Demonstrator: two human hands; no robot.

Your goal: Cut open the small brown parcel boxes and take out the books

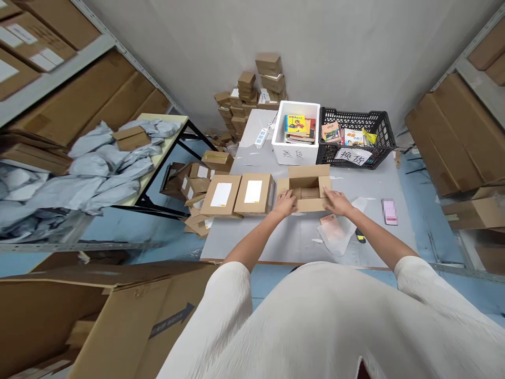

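Note:
An open cardboard box (pixel 310 205) stands on the grey table, with its flaps spread and its bare inside facing up. On its left end, my left hand (pixel 285 203) has its fingers curled over the side flap. My right hand (pixel 338 202) grips the opposite end in the same way, thumb and fingers at the flap. Just below the right hand lies a pinkish book or card (pixel 330 225) on a translucent white wrapper (pixel 343 241). A black and yellow utility knife (pixel 360 236) is partly hidden by my right forearm.
Two labelled boxes (pixel 237 195) sit left of the open one. Behind it are a white bin (pixel 295 154) and a black crate (pixel 381 152), both holding books. A power strip (pixel 261 138) and a pink item (pixel 390 211) lie on the table (pixel 252 242). Grey parcels (pixel 106 168) cover the left table.

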